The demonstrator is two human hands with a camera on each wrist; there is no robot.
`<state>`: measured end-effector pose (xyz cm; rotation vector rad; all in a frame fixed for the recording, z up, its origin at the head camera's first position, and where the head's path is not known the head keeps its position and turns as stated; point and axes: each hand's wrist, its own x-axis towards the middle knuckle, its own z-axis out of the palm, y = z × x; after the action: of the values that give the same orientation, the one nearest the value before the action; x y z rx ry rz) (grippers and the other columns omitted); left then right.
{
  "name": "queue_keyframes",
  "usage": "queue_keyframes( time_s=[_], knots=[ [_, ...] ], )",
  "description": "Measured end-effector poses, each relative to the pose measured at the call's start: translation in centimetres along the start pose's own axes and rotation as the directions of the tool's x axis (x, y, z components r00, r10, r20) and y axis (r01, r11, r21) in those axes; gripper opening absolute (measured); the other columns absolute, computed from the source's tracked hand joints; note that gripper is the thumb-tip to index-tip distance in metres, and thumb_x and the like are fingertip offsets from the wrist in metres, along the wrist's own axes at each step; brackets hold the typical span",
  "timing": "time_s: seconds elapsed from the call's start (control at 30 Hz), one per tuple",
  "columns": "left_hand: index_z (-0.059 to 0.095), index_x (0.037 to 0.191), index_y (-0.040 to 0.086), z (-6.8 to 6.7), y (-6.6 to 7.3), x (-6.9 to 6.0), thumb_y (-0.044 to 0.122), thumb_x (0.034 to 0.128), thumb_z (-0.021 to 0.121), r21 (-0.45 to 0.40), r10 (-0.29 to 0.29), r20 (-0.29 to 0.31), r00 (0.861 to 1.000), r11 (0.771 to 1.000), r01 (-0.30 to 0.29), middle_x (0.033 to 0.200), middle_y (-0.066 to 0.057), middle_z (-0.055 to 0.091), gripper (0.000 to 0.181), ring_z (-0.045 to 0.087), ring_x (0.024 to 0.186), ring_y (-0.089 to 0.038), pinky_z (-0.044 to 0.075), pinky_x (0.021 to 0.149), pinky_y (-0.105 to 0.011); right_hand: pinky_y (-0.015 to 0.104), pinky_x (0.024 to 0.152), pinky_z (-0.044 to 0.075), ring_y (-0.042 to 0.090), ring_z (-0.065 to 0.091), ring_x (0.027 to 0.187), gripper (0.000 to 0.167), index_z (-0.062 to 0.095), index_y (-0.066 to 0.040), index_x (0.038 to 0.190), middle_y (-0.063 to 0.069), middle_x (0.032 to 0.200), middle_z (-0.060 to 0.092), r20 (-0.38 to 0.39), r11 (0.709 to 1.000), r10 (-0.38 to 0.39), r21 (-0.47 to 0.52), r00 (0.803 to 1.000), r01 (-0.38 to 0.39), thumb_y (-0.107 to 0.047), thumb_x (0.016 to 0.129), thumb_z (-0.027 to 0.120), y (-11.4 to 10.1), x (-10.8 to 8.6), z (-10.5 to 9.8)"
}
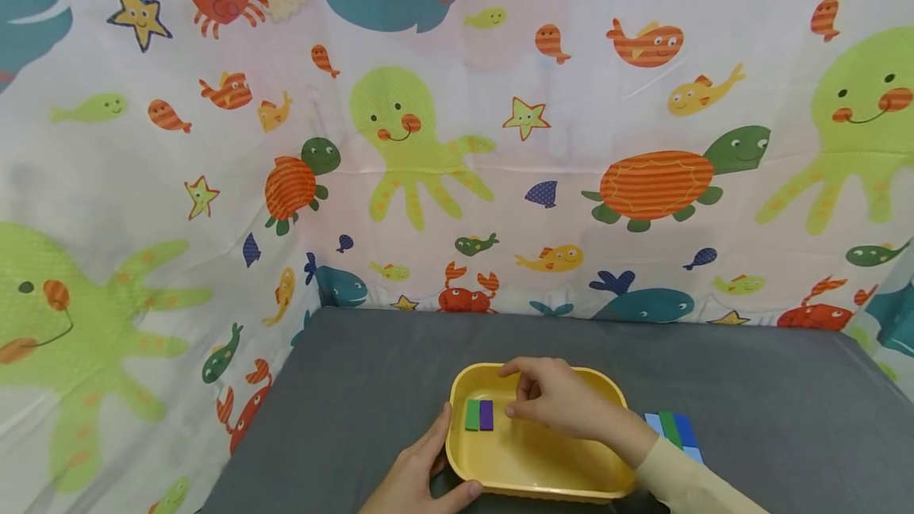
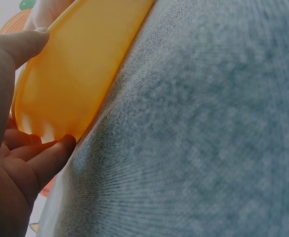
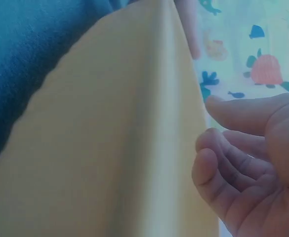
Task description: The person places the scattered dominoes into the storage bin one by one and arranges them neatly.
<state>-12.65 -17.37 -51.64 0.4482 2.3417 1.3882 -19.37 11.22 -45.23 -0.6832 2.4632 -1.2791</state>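
A yellow tray [image 1: 535, 466] holds a green block [image 1: 473, 415] and a purple block [image 1: 486, 416] side by side near its left end. My left hand [image 1: 417, 473] grips the tray at its near left corner; in the left wrist view the thumb and fingers of this hand [image 2: 28, 160] lie on the wall of the tray [image 2: 75, 64]. Over the middle of the tray is my right hand [image 1: 564, 400], its thumb and index finger apart with nothing between them. The right wrist view shows that hand [image 3: 253, 158] with bent fingers, beside the tray [image 3: 80, 128].
Several blue, light blue and green blocks [image 1: 669, 427] lie on the dark grey table [image 1: 371, 371] to the right of the tray, partly behind my right sleeve [image 1: 685, 478]. A curtain [image 1: 457, 244] printed with sea animals hangs behind and to the left.
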Motion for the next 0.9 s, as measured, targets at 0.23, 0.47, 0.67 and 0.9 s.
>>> queue_keyframes(
  time_s=[0.23, 0.47, 0.67, 0.9],
  knots=[
    [0.014, 0.175, 0.006, 0.2, -0.1, 0.1, 0.052, 0.1024, 0.076, -0.009, 0.0, 0.005, 1.0, 1.0, 0.0, 0.177, -0.019, 0.028, 0.106, 0.045, 0.154, -0.037, 0.056, 0.108, -0.039, 0.028, 0.055, 0.057, 0.018, 0.062, 0.065, 0.046, 0.069, -0.001, 0.138, 0.0, 0.086, 0.068, 0.004, 1.0, 0.008, 0.018, 1.0, -0.008, -0.016, 0.098, 0.085, 0.0, -1.2, -1.5],
    [0.014, 0.175, 0.005, 0.1, 0.0, -0.1, 0.055, 0.1002, 0.078, 0.009, -0.032, -0.008, 0.999, 0.999, 0.032, 0.176, -0.021, 0.031, 0.11, 0.046, 0.153, -0.039, 0.057, 0.107, -0.041, 0.032, 0.056, 0.059, 0.019, 0.063, 0.067, 0.046, 0.07, -0.006, 0.14, 0.001, 0.089, 0.069, -0.008, 1.0, -0.007, 0.003, 1.0, 0.007, -0.023, 0.1, 0.084, 0.1, -2.1, -2.8],
    [0.014, 0.175, 0.003, 0.0, 0.2, -0.2, 0.055, 0.0999, 0.078, 0.015, -0.031, -0.013, 0.999, 0.999, 0.031, 0.176, -0.022, 0.029, 0.111, 0.043, 0.155, -0.041, 0.057, 0.106, -0.04, 0.032, 0.056, 0.059, 0.02, 0.063, 0.066, 0.047, 0.07, -0.005, 0.139, 0.001, 0.088, 0.068, -0.042, 1.0, -0.01, -0.018, 0.999, 0.009, -0.026, 0.1, 0.084, 0.2, -2.5, -3.6],
    [0.013, 0.175, 0.002, 0.2, 0.4, -0.1, 0.052, 0.0993, 0.08, -0.01, -0.034, 0.002, 0.999, 0.999, 0.034, 0.176, -0.023, 0.028, 0.113, 0.043, 0.154, -0.042, 0.058, 0.105, -0.039, 0.031, 0.057, 0.058, 0.02, 0.063, 0.067, 0.046, 0.071, -0.005, 0.139, 0.002, 0.087, 0.068, -0.06, 1.0, 0.002, -0.015, 0.998, -0.003, -0.025, 0.099, 0.084, 0.6, -3.6, -4.5]
  ],
)
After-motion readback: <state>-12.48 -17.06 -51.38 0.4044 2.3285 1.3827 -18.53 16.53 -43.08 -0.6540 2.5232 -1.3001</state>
